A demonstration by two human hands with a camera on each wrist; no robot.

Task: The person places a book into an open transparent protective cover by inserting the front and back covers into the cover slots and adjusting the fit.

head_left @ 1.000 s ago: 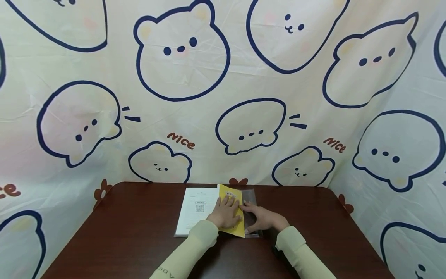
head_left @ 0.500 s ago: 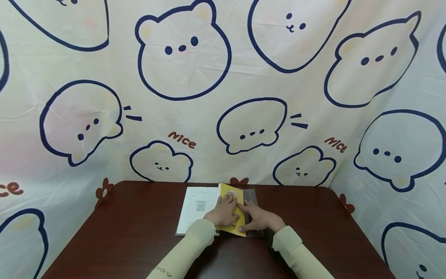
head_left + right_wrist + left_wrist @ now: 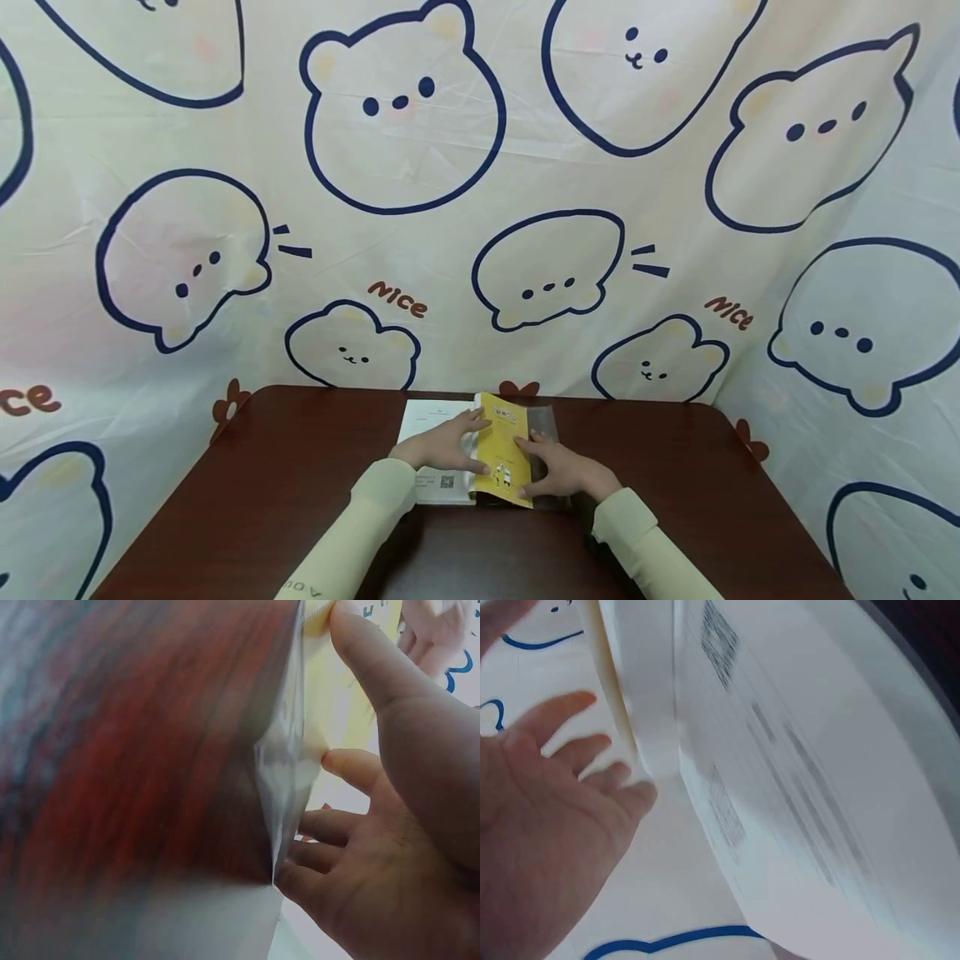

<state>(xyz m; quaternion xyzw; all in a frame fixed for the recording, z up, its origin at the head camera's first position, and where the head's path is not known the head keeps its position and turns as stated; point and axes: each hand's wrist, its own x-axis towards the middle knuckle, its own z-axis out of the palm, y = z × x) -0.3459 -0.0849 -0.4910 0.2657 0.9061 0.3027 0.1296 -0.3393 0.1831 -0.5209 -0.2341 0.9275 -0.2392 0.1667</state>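
An opened book shows white printed pages (image 3: 442, 492) on the left and a yellow cover (image 3: 501, 446) standing slightly raised on the right. Clear plastic film (image 3: 543, 421) extends beyond the cover's right edge. My left hand (image 3: 442, 446) is spread at the cover's left edge, thumb and fingertips touching or very near it; in the left wrist view its fingers are loosely bent beside the book. My right hand (image 3: 562, 468) touches the cover's right edge with thumb and index fingertip set well apart. In the right wrist view, the plastic (image 3: 285, 765) lies along that edge, beside the fingers.
The book lies near the far edge of a dark brown table (image 3: 300, 483). Behind and at both sides hangs a pale cloth (image 3: 450, 250) printed with blue-outlined bears.
My left hand has lifted off the yellow cover and moved left to its edge, uncovering the printed front. The right hand stays at the right edge. The head view has shifted slightly.
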